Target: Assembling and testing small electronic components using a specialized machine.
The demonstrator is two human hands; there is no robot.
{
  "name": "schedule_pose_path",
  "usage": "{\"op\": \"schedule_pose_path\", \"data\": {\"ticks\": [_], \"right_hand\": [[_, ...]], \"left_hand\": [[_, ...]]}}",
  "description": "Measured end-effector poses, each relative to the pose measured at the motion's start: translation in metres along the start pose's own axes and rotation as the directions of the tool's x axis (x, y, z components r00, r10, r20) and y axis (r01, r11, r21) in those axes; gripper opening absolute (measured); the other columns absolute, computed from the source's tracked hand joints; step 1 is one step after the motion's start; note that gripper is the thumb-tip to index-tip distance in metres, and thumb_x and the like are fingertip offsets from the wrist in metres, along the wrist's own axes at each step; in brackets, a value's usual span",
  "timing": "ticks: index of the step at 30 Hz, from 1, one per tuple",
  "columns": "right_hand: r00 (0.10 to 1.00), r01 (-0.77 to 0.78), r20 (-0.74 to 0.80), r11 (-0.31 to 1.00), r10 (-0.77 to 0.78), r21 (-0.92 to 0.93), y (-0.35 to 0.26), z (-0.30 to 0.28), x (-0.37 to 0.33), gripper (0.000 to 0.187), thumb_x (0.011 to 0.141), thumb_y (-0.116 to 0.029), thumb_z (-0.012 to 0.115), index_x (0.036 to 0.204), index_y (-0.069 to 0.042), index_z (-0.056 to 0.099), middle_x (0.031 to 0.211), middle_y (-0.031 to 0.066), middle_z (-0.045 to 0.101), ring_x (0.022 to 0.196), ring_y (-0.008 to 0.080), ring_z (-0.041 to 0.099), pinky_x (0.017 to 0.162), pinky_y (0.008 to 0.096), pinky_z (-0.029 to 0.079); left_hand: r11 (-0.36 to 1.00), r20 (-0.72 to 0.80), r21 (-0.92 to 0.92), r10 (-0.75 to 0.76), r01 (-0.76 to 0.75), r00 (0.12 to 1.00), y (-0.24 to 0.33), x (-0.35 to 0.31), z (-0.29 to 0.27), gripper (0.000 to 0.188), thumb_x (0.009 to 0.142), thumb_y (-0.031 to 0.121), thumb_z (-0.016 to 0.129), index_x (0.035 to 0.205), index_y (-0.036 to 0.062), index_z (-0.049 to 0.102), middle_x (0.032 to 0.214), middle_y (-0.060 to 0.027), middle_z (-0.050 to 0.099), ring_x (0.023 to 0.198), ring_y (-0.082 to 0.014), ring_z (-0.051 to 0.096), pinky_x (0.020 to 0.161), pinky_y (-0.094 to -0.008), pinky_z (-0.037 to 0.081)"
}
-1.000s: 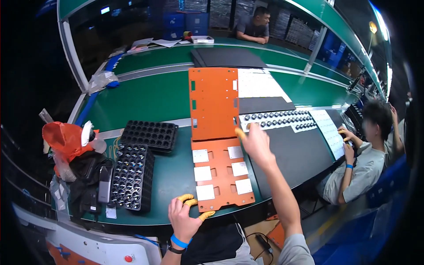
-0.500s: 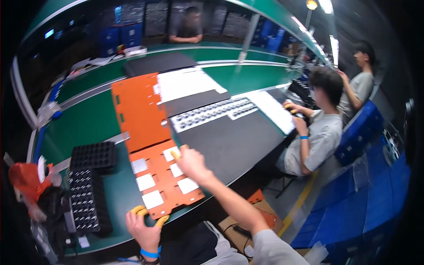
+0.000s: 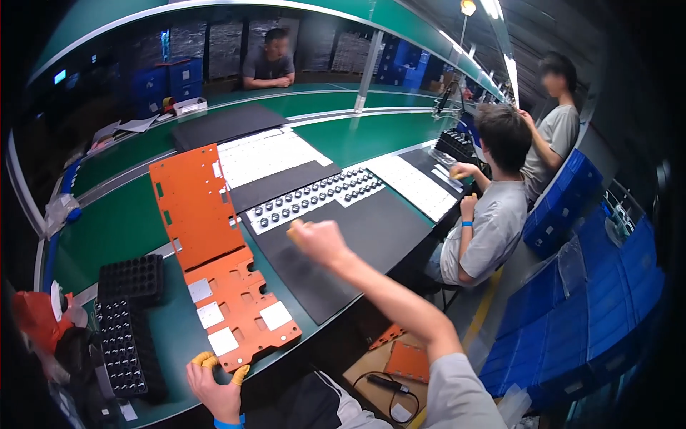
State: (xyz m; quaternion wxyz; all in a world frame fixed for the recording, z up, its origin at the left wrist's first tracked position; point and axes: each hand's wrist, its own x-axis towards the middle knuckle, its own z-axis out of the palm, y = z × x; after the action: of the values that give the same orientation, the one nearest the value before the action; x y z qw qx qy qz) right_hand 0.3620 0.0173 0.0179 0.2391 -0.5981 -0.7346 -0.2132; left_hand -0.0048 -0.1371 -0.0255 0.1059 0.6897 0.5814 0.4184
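Observation:
An orange hinged fixture (image 3: 251, 325) lies unfolded on the green table, its far panel (image 3: 196, 207) opened away from me. White square pieces sit on the near panel: three down the left side and one white square (image 3: 275, 315) at the lower right. My left hand (image 3: 216, 386), with yellow finger covers, pinches the fixture's near left corner between thumb and fingers. Over the dark mat (image 3: 343, 254), right of the fixture, my right hand (image 3: 321, 242) is closed with the fingers curled in. What it holds, if anything, is hidden.
A white strip with rows of black round parts (image 3: 307, 196) lies along the mat. White sheets (image 3: 268, 157) are farther back. Black trays (image 3: 131, 279) stand at left. A co-worker (image 3: 486, 193) sits at right; two other people are farther off. A cardboard box (image 3: 382, 372) sits below the table edge.
My right hand has left the fixture's upper right and moved over the mat. Two white squares on that right side are gone. My left hand stays at the corner; the view has shifted.

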Motion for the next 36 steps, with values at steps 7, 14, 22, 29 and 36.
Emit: {"op": "schedule_pose_path", "data": {"ticks": [7,14,22,29,36], "right_hand": [[0.821,0.567,0.212,0.799,-0.53,-0.2,0.052,-0.013,-0.059,0.02,0.097,-0.03,0.063,0.089,-0.012,0.06,0.077,0.0034,0.064,0.074,0.0194,0.066,0.068,0.033,0.048],[0.987,-0.027,-0.157,0.999,0.032,0.036,0.053,-0.046,-0.099,0.034,0.077,-0.033,0.087,0.081,-0.008,0.063,0.068,0.0053,0.058,0.06,0.0248,0.059,0.059,0.036,0.046],[0.951,-0.219,0.27,0.948,0.154,0.23,0.073,-0.052,-0.084,0.027,0.078,-0.028,0.084,0.082,-0.006,0.068,0.085,0.0081,0.062,0.086,0.0268,0.061,0.085,0.0384,0.045],[0.968,-0.232,0.128,0.964,0.216,0.13,0.15,-0.014,-0.058,0.023,0.078,-0.006,0.071,0.101,-0.002,0.073,0.093,0.0141,0.063,0.096,0.0345,0.061,0.093,0.0431,0.048],[0.969,-0.209,0.172,0.962,0.178,0.178,0.183,0.014,-0.031,0.027,0.077,-0.004,0.074,0.104,-0.002,0.071,0.102,0.0141,0.063,0.105,0.0337,0.058,0.097,0.0411,0.047]], "left_hand": [[0.998,0.04,0.041,0.039,-0.041,0.998,-0.005,0.001,0.003,0.061,0.063,0.04,0.095,0.098,-0.001,0.066,0.108,-0.0135,0.061,0.106,-0.0337,0.056,0.09,-0.0449,0.048],[0.999,0.03,0.033,0.026,-0.027,0.999,-0.005,0.003,0.007,0.063,0.06,0.041,0.095,0.098,0.0003,0.066,0.106,-0.0132,0.062,0.103,-0.0343,0.055,0.09,-0.0469,0.046],[0.996,0.054,0.084,0.033,-0.038,0.998,-0.004,0.005,0.009,0.066,0.061,0.045,0.095,0.098,-0.0008,0.065,0.106,-0.0129,0.062,0.105,-0.0339,0.055,0.09,-0.0474,0.046],[0.988,0.063,0.133,0.067,-0.075,0.996,-0.009,0.002,0.017,0.068,0.069,0.054,0.089,0.1,-0.0003,0.063,0.106,-0.0154,0.06,0.104,-0.0348,0.055,0.086,-0.0476,0.047],[0.98,0.067,0.182,0.071,-0.082,0.995,-0.012,0.001,0.02,0.071,0.072,0.063,0.084,0.1,0.0014,0.062,0.104,-0.0141,0.061,0.103,-0.0334,0.056,0.085,-0.0472,0.047]]}}
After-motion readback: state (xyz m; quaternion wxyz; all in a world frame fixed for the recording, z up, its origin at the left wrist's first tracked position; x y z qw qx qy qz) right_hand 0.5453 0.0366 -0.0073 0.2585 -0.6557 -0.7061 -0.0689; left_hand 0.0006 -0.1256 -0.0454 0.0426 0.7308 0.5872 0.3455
